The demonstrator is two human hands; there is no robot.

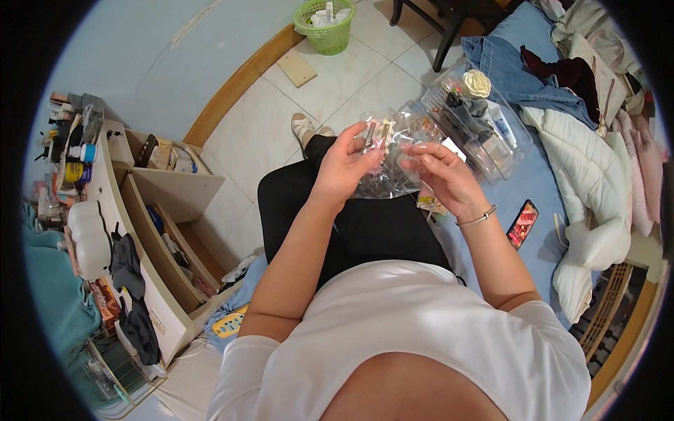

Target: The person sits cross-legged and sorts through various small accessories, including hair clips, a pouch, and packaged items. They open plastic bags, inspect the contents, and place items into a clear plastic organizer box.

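Bedroom, blue bedsheet (491, 210): left hand (344, 165) and right hand (442, 175) both grasp a clear plastic bag (390, 175); light, limp, slippery; best pinched at edges.

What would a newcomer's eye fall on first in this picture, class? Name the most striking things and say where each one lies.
First, the two hands at the centre: the left hand and right hand hold a crinkled clear plastic bag with small hair clips over the lap. Just beyond it, on the blue bed, sits a clear plastic box topped by a cream fabric flower. Far up, a green basket stands on the tiled floor.
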